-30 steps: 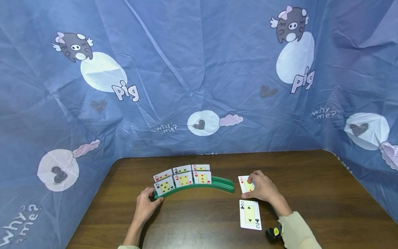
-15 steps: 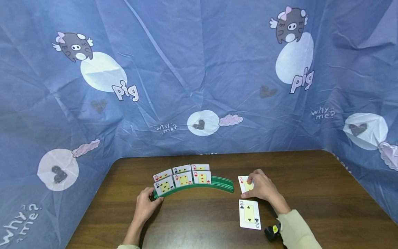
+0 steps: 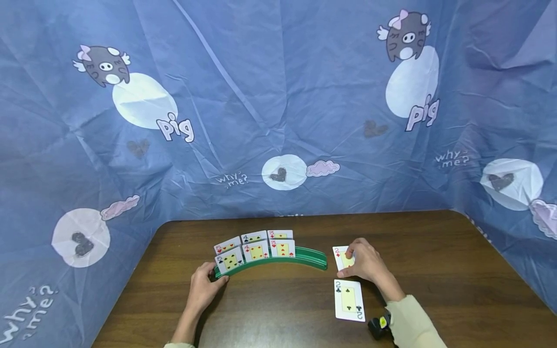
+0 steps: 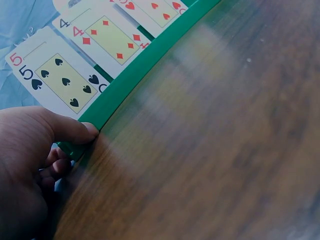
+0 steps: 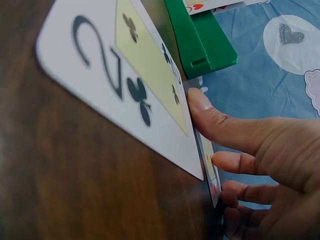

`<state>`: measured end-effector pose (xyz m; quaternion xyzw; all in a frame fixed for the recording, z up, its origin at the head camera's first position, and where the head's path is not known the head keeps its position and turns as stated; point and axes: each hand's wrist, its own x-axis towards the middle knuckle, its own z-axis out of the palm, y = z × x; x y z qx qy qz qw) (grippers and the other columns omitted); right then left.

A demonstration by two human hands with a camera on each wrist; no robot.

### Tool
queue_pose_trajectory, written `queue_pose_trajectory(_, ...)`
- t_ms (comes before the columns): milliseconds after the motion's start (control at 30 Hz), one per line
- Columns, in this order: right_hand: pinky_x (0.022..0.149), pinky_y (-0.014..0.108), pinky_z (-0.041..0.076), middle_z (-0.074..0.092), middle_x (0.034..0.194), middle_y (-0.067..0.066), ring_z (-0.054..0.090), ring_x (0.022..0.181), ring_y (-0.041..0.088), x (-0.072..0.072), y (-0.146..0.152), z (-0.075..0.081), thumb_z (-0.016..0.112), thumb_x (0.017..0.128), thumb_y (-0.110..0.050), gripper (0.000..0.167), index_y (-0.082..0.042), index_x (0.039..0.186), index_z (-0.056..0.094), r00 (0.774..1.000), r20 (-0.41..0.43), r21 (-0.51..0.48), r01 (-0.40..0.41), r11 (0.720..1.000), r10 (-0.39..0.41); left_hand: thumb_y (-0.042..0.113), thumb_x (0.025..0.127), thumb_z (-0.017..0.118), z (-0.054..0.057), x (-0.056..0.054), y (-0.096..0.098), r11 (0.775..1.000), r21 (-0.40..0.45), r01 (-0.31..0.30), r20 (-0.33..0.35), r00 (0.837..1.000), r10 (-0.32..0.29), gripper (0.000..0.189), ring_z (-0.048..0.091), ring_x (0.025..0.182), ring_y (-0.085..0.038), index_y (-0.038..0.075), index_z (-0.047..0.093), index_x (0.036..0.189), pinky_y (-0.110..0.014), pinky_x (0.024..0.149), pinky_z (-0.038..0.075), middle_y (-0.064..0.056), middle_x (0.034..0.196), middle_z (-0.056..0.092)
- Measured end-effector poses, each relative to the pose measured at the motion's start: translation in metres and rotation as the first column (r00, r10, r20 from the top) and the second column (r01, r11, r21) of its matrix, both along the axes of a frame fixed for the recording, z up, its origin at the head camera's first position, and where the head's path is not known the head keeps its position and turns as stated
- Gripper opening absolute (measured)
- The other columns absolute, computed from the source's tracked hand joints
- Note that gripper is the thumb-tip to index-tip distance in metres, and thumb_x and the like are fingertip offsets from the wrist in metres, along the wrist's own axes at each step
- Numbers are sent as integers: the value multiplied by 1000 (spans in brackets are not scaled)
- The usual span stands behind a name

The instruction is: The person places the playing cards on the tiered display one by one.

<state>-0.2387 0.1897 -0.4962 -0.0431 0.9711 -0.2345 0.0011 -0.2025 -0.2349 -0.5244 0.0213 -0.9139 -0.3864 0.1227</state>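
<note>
A curved green card holder (image 3: 311,258) stands on the table with two rows of playing cards upright in it. The front row shows a five of spades (image 3: 228,261), a four of diamonds (image 3: 256,251) and a three of hearts (image 3: 283,248); fives, fours and threes stand behind. My left hand (image 3: 204,285) grips the holder's left end, thumb in front, as the left wrist view shows. Right of the holder lies a two of diamonds (image 3: 341,255), pinched by my right hand (image 3: 369,262) with thumb and fingertips at its edges. Closer to me lies a two of clubs (image 3: 349,300).
The brown wooden table (image 3: 278,309) is bounded at the back and sides by a blue printed cloth (image 3: 217,145). A black wrist device (image 3: 377,327) sits by the right sleeve (image 3: 413,321). The holder's right end (image 5: 200,45) carries no cards.
My right forearm has shifted very slightly to the left. Both hands keep their places on the holder and the two of diamonds; the cards stay put.
</note>
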Motion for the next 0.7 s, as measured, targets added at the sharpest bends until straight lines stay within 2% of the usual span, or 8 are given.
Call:
queue_pose_trajectory(300, 88, 49, 50, 60, 123, 20, 60, 104, 32, 0, -1, -1, 98, 54, -33, 52, -8, 85, 65, 1000, -4, -6, 4, 1000, -4, 6, 73, 81, 0, 0, 0, 1000, -11, 3, -24, 1000, -3, 26, 48, 83, -18, -1, 72, 96, -30, 74, 35, -9, 86, 62)
queue_pose_trajectory(700, 83, 47, 50, 61, 115, 19, 59, 96, 29, 2, -3, 0, 98, 54, -30, 51, -6, 83, 65, 1000, -8, -7, 23, 1000, -23, 5, 73, 81, -1, 0, 0, 1000, -3, 2, -29, 1000, -3, 28, 51, 85, -19, -2, 72, 99, -30, 75, 37, -11, 91, 65)
